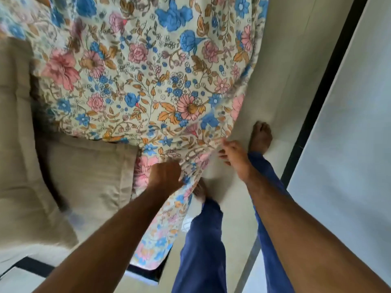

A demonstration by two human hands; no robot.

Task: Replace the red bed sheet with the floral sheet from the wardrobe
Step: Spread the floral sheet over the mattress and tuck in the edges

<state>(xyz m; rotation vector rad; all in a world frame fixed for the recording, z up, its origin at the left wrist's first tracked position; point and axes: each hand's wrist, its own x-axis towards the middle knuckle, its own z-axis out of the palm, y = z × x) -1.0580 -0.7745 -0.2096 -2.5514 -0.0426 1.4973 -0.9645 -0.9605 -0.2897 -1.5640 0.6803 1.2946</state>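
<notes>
The floral sheet [148,77], cream with pink and blue flowers, billows over the bed and fills the upper middle of the view. Its near edge hangs down in front of me toward the floor. My left hand [166,175] grips a bunched fold of that edge with curled fingers. My right hand [231,154] pinches the same edge a little to the right, at the sheet's border. The fabric is stretched between the two hands. No red sheet shows in view.
Beige cushions [91,172] and a beige mattress surface [14,123] lie to the left under the sheet. My bare feet [261,136] and blue trousers [203,240] stand on pale floor tiles [292,70]. A white panel with a dark frame [347,144] runs along the right.
</notes>
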